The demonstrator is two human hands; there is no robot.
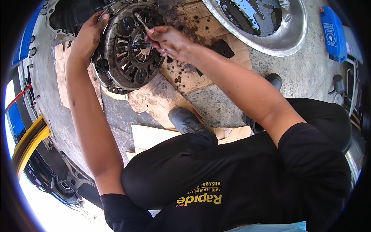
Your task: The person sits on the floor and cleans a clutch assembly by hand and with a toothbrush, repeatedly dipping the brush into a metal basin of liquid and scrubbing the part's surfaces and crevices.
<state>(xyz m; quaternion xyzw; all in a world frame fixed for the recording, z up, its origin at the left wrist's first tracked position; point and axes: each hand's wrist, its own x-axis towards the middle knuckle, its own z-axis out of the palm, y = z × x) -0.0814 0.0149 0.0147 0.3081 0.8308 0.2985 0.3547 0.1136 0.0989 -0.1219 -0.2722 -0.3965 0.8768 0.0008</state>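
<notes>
A round, oily clutch pressure plate (133, 71) with a ring of spring fingers stands tilted at the upper left. Its upper left rim is in the grip of my left hand (91, 36), thumb over the edge. My right hand (170, 41) is closed around a slim, worn handle (140, 21) shaped like that of a paintbrush. That handle points up and left across the plate's face. The tool's working end is hard to make out near the plate's centre, where my right fingers are.
Stained cardboard sheets (154, 100) cover the concrete under the plate. A metal basin (295, 36) with dark liquid is at the upper right, beside a blue container (333, 36). My boot (187, 120) rests below the plate. A yellow post (33, 141) stands at the left.
</notes>
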